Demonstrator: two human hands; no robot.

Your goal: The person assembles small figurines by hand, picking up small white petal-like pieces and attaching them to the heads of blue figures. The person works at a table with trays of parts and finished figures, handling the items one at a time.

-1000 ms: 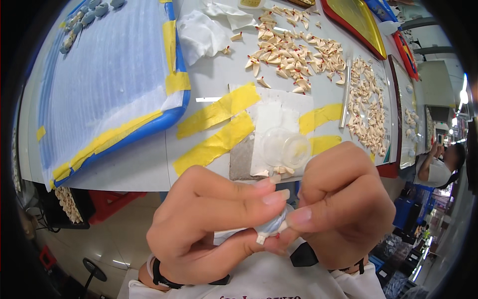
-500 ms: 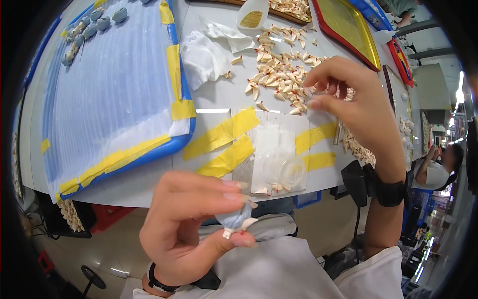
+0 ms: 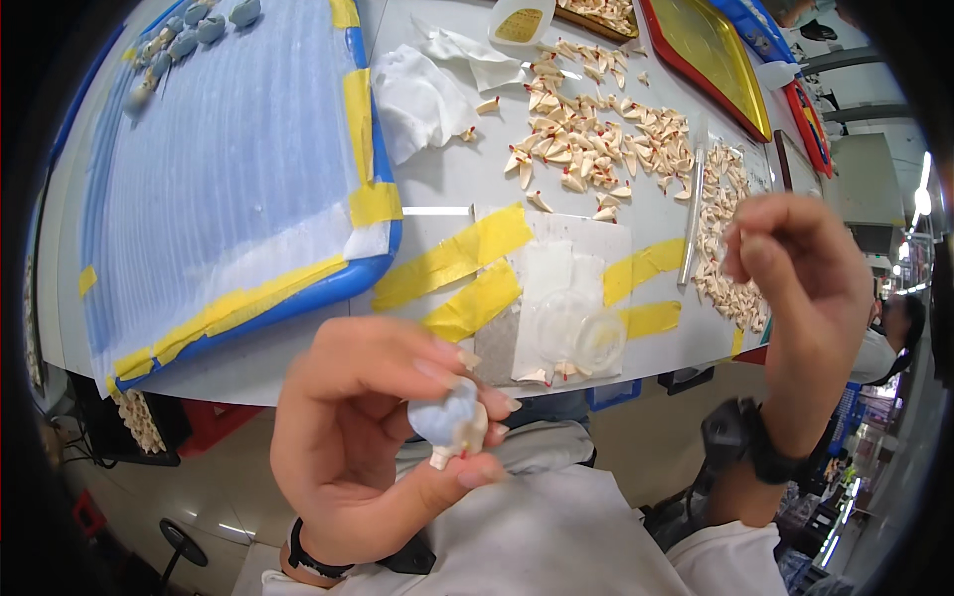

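My left hand (image 3: 368, 437) pinches a small blue-and-cream figurine (image 3: 444, 419) between thumb and fingertips, over my lap just below the table edge. The figurine has a rounded blue part, cream bits and a trace of red. My right hand (image 3: 800, 263) is raised by the right-hand heap of small cream pieces (image 3: 730, 238). Its thumb and fingers are drawn together; whatever they may hold is too small to make out. Farther off lie several cream wing-shaped pieces (image 3: 576, 139) with red tips.
A blue tray (image 3: 238, 169) lined with ribbed sheet and yellow tape bears several blue figurines (image 3: 184, 42). White cloths (image 3: 412, 99) and a bottle (image 3: 521, 20) lie at the back. Clear round lids (image 3: 599, 341) rest on a taped board. A metal rod (image 3: 693, 209) borders the right heap.
My right hand has moved right and nearer to me, from the middle pile to beside the right-hand heap. The left hand has turned the figurine slightly, showing more of its blue part.
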